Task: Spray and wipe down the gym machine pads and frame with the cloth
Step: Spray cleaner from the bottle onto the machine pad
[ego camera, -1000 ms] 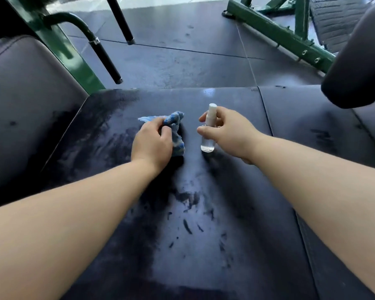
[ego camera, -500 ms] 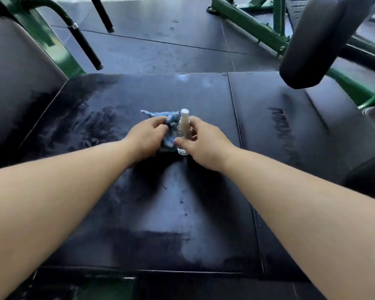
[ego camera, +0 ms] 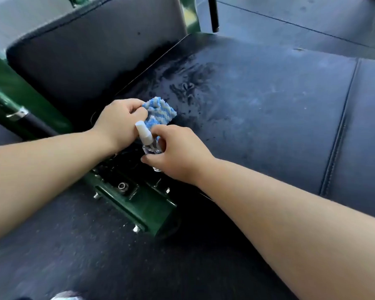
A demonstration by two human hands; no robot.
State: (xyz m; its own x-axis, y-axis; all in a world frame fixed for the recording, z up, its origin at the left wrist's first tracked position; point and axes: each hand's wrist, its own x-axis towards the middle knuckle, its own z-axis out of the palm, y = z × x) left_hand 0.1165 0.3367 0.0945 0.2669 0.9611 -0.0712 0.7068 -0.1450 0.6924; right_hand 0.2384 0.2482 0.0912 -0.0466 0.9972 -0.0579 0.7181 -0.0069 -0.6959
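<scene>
Both hands have moved off the middle of the seat pad [ego camera: 258,105], where they worked half a second ago, to its edge beside the upright back pad [ego camera: 95,46], and the bottle now leans where it stood straight.

Left of the left hand [ego camera: 119,122], a green frame [ego camera: 20,98] tube runs out of the picture; more of the frame, with a bolt [ego camera: 122,186] in it, lies below and between the two wrists. The left hand is curled, thumb and fingers pinching a blue-and-white cloth [ego camera: 160,111] that sticks out just beyond its fingertips, over the pad's wet-streaked edge. Whether the cloth touches the pad cannot be told.

Just right of the left hand, in the gap between the two hands, a small clear spray bottle [ego camera: 146,137] tilts with its white cap toward the left hand's knuckles. The right hand [ego camera: 180,154] grips it, fingers wrapped round the clear body, thumb underneath.

Beyond the right hand the pad spreads away, streaked with dark damp marks, a stitched seam crossing it farther right.

The bottle's lower body is mostly hidden behind the right hand's fingers, and the cloth's near end disappears behind the cap and the left hand. Both forearms are cut off by the picture's edges. A pale blurred shape [ego camera: 65,296] at the bottom edge is too cropped to make out.
</scene>
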